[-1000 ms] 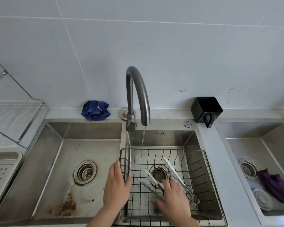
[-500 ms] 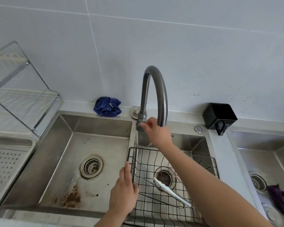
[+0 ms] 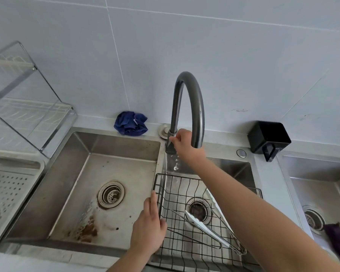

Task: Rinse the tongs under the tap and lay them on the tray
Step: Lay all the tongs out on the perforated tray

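Tongs (image 3: 208,226) lie loose in the black wire basket (image 3: 186,250), which sits in the middle sink basin (image 3: 241,171); their metal arms run from near the drain toward the basket's near right corner, and no hand touches them. Above them the right hand (image 3: 182,143) reaches forward, arm stretched long across the basket, fingers pinched on the tap handle (image 3: 170,147) at the foot of the curved tap (image 3: 188,107). Only a few drops hang below that point; whether the flow is being started or cut off is hard to tell from this one view. The left hand (image 3: 148,228) rests flat and relaxed against the basket's left rim, fingers straight and together, steadying it without gripping.

Judged from how things lie, the step in hand is working the tap, so the rinse stage is either just opening or just closing. The next move calls for the right hand to let go of the handle, come back down to the tongs and take them by the hinge end. After that they must go left, over the left sink basin (image 3: 98,185), to the perforated tray (image 3: 10,191) on the far left under the dish rack (image 3: 29,107).
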